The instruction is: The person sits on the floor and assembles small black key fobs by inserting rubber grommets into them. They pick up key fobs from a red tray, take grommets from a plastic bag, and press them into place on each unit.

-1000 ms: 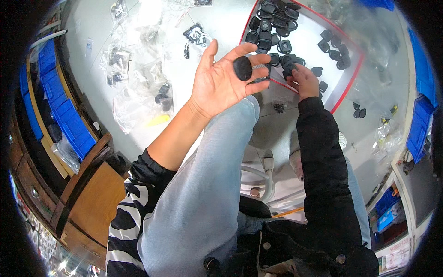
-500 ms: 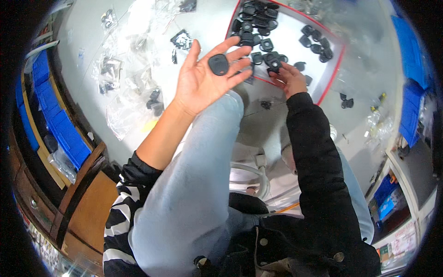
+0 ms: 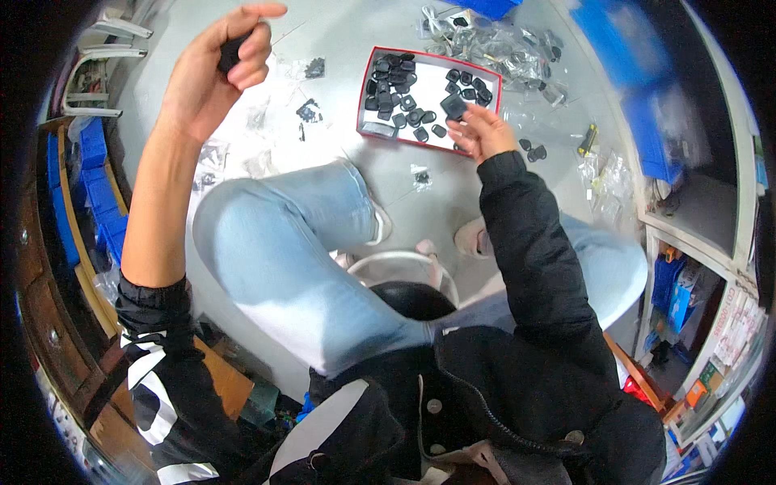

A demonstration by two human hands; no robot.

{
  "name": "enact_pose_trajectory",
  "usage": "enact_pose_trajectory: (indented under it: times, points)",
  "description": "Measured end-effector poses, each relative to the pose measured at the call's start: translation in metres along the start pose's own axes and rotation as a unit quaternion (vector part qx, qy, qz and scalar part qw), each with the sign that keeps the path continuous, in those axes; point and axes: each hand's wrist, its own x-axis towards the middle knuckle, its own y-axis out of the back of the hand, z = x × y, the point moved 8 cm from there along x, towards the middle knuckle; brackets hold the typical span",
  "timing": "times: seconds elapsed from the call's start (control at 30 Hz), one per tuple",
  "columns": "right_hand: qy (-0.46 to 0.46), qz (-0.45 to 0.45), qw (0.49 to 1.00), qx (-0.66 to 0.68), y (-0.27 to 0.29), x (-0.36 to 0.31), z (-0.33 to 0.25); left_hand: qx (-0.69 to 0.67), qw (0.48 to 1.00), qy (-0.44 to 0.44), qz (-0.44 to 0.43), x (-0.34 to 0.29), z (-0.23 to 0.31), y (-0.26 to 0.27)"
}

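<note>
My left hand [image 3: 214, 77] is raised at the upper left, its fingers curled around a black key fob [image 3: 233, 52] resting against the palm. Over the near right part of a shallow white box [image 3: 436, 73] with a red rim, my right hand [image 3: 485, 133] pinches another black key fob [image 3: 453, 107], squarish and tilted, between thumb and fingers. Many more black fobs [image 3: 392, 77] lie in the box, heaped at its left side. A looser group [image 3: 465, 81] sits at the right, just beyond my right hand.
Clear plastic bags [image 3: 509, 56] with dark parts pile up behind the box. Small bagged black parts [image 3: 308, 111] lie left of it, and a few loose fobs [image 3: 532, 150] to its right. Blue bins [image 3: 93, 170] line the left side; a cabinet [image 3: 703, 234] stands at the right.
My left hand has moved up and left, and its open palm has curled around the fob. My right hand now lifts a fob from among the others. The whole view has shifted, showing the box smaller.
</note>
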Motion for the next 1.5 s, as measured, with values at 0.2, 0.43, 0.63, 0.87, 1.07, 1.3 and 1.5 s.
enact_pose_trajectory:
  times: [0.2,0.43,0.63,0.87,1.07,1.3,1.5]
  points:
    - [0.023,0.15,0.988,-0.037,0.09,0.009,0.006,0.457,0.864,-0.19,-0.094,-0.033,-0.016,-0.101]
    - [-0.026,0.257,0.962,-0.086,0.152,0.045,0.07,0.553,0.681,-0.132,-0.461,-0.096,-0.145,-0.215]
    - [-0.039,0.242,0.957,-0.153,0.173,0.109,0.084,0.527,0.735,-0.113,-0.411,-0.095,-0.099,-0.262]
    - [0.003,0.224,0.974,-0.041,0.172,0.178,0.101,0.535,0.688,-0.041,-0.488,-0.055,-0.085,-0.232]
    - [0.018,0.242,0.928,-0.283,0.173,0.164,0.121,0.724,0.333,0.028,-0.604,-0.049,-0.11,-0.199]
    - [0.123,0.171,0.787,-0.579,0.135,0.17,0.106,0.508,0.653,0.054,-0.56,-0.051,-0.083,-0.208]
    - [0.103,0.14,0.751,-0.637,0.121,0.167,0.105,0.489,0.705,0.019,-0.513,-0.051,-0.074,-0.209]
